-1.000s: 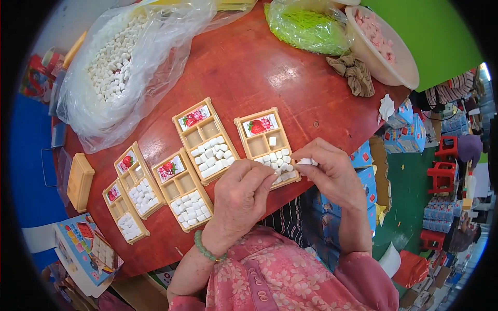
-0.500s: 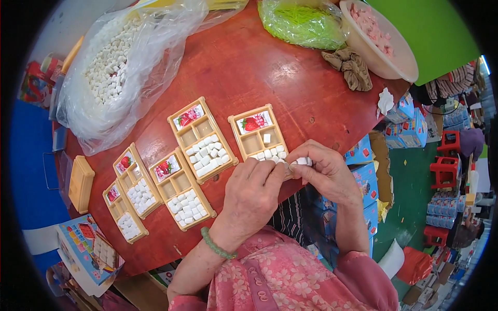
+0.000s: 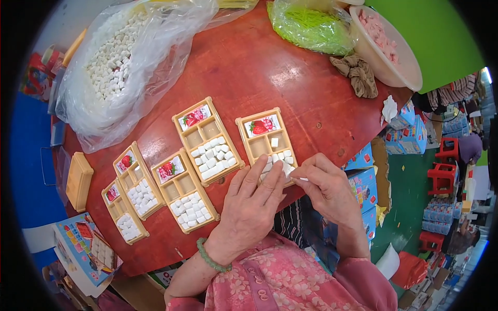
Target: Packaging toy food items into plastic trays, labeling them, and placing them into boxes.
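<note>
Several tan plastic trays with strawberry pictures lie on the red round table. The rightmost tray sits at the table's near edge, partly filled with small white pieces. My left hand lies flat with fingers spread, its fingertips on this tray's near end and on the white pieces. My right hand is beside the tray's right corner, thumb and fingers pinched on a small white piece. The neighbouring tray holds a full block of white pieces.
A large clear bag of white pieces fills the far left. A green bag, a brown cloth and a bowl of pink pieces sit far right. A tan lid and a blue box lie left.
My left hand's fingers have slid further onto the rightmost tray's white pieces. My right hand stays pinched at the tray's right corner. The view shifted slightly.
</note>
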Tool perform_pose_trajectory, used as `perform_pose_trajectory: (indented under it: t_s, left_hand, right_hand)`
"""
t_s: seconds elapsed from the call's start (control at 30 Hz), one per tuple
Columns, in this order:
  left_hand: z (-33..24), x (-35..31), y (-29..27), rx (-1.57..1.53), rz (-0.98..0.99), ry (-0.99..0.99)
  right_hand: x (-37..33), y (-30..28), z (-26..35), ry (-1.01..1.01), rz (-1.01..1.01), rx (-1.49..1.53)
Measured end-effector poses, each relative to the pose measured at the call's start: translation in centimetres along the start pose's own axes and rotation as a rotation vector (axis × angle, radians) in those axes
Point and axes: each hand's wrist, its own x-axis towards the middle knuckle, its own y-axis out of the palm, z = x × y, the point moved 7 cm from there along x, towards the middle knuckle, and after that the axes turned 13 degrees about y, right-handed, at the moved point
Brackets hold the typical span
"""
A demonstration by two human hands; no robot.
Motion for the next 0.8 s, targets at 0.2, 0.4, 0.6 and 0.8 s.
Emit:
perform_pose_trajectory:
  t_s: [0.2,0.4,0.6,0.8]
  left_hand:
    - [0.4,-0.6,0.4,-0.028,0.017,-0.032]
    - [0.7,-0.9,0.5,-0.088,0.01,-0.052]
    - [0.6,-0.8,0.3,-0.044,0.03,-0.031]
    - [0.7,-0.8,0.2,-0.067,0.017,-0.04]
  right_hand:
    - [0.0,0.3,0.7,-0.016,0.016,-0.09]
    - [-0.2,0.7,1.4,-0.054,0.06,-0.248]
    - [-0.5,0.8,2.0,-0.039,0.07,-0.334]
    - [-0.8,0.5,2.4,-0.05,0.038,-0.294]
